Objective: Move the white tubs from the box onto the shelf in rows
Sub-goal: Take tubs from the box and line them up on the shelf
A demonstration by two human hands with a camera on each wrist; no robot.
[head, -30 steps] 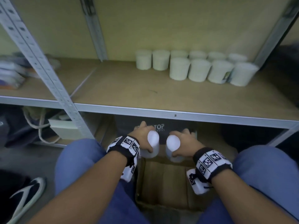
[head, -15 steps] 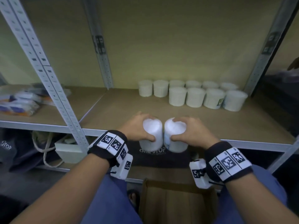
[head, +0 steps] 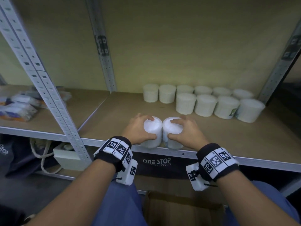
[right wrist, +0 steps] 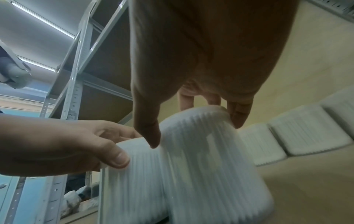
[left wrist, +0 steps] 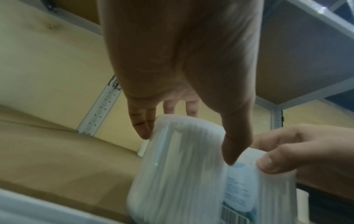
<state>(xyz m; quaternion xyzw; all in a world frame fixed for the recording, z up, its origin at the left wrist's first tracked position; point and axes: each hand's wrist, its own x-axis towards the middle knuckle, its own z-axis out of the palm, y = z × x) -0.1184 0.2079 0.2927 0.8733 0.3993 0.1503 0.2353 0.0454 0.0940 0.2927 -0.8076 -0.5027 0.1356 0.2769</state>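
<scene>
My left hand (head: 140, 128) grips one white ribbed tub (head: 152, 132) from above, and my right hand (head: 184, 131) grips a second tub (head: 172, 133) the same way. The two tubs touch side by side at the front edge of the wooden shelf (head: 114, 118). In the left wrist view my thumb and fingers (left wrist: 143, 128) curl over the tub (left wrist: 180, 174). The right wrist view shows the same hold on the other tub (right wrist: 208, 163). Two rows of white tubs (head: 205, 105) stand at the back right of the shelf. The cardboard box (head: 182, 209) sits open on the floor between my knees.
A grey metal upright (head: 48, 98) stands at the left of the shelf bay, another upright (head: 280, 59) at the right. Packets (head: 16, 106) lie on the neighbouring shelf to the left. A dark bag marked ONE STOP (head: 156, 161) sits under the shelf.
Both hands have lifted the two tubs up out of the box and forward over the shelf's front edge. The tubs stay side by side.
</scene>
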